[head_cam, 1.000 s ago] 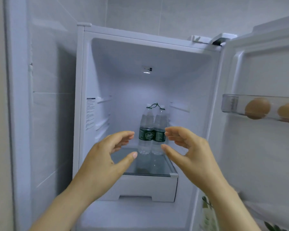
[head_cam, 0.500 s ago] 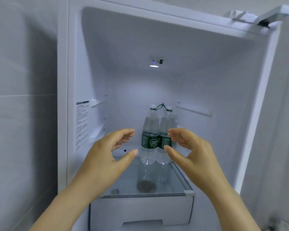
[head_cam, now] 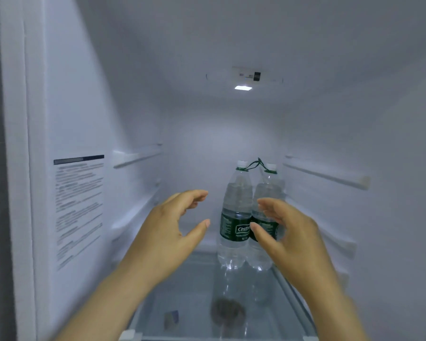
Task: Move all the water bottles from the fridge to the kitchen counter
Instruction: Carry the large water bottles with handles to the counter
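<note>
Two clear, green-labelled plastic water bottles (head_cam: pixel 235 217) stand touching at the back right of the glass shelf (head_cam: pixel 194 291), necks tied by a green cord (head_cam: pixel 256 164). The left hand (head_cam: pixel 172 232) and right hand (head_cam: pixel 288 237) hover apart, cupped and empty, probably to lift both together.

— The bottles (head_cam: pixel 235 210)?
— Clear, glossy plastic, ribbed low down, with shiny dark green labels (head_cam: pixel 233 228).
— The shelf (head_cam: pixel 194 291)?
— Smooth, reflective glass. The fridge walls (head_cam: pixel 84 94) are smooth white plastic, fairly matt; the sticker (head_cam: pixel 79 207) looks like paper.
</note>
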The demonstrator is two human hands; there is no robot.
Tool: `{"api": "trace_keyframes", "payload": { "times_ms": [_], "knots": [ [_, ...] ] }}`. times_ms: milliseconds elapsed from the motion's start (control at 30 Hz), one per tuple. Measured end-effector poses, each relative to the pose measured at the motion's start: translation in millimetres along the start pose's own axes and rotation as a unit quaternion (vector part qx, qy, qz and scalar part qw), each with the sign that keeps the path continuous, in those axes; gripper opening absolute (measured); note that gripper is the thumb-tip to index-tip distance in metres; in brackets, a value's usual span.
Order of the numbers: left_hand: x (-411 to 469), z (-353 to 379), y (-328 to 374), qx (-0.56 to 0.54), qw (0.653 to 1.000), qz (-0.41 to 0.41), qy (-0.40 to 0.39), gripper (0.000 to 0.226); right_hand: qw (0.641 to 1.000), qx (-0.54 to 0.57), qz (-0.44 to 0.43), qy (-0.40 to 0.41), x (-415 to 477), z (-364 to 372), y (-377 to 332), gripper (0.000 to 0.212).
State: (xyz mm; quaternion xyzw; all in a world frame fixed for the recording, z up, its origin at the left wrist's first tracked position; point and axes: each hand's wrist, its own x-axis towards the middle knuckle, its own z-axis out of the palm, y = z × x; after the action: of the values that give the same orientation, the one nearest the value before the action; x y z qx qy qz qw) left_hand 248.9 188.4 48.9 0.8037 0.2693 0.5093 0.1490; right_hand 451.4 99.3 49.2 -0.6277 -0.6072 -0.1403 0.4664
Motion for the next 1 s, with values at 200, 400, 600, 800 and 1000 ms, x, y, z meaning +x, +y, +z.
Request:
{"api": "trace_keyframes", "payload": {
  "times_ms": [200, 400, 600, 800, 1000],
  "knots": [
    [23, 27, -24, 0.021, 0.999, -0.018, 0.017, 0.042, 1.000, -0.008, 0.006, -0.009, 25, 22, 35, 0.046],
    [48, 51, -46, 0.028, 0.999, -0.028, 0.000, 0.043, 0.999, -0.023, 0.019, -0.012, 43, 37, 55, 0.046],
    [81, 74, -64, 0.013, 1.000, -0.028, 0.004, 0.043, 0.999, -0.040, 0.027, -0.010, 61, 43, 69, 0.046],
    [114, 108, -87, 0.034, 0.999, -0.022, -0.024, 0.047, 0.997, -0.066, 0.032, -0.017, 72, 44, 79, 0.044],
    [145, 134, -99, 0.051, 0.996, -0.033, -0.063, 0.057, 0.994, -0.104, 0.034, -0.025, 78, 42, 92, 0.043]
  ]
}}
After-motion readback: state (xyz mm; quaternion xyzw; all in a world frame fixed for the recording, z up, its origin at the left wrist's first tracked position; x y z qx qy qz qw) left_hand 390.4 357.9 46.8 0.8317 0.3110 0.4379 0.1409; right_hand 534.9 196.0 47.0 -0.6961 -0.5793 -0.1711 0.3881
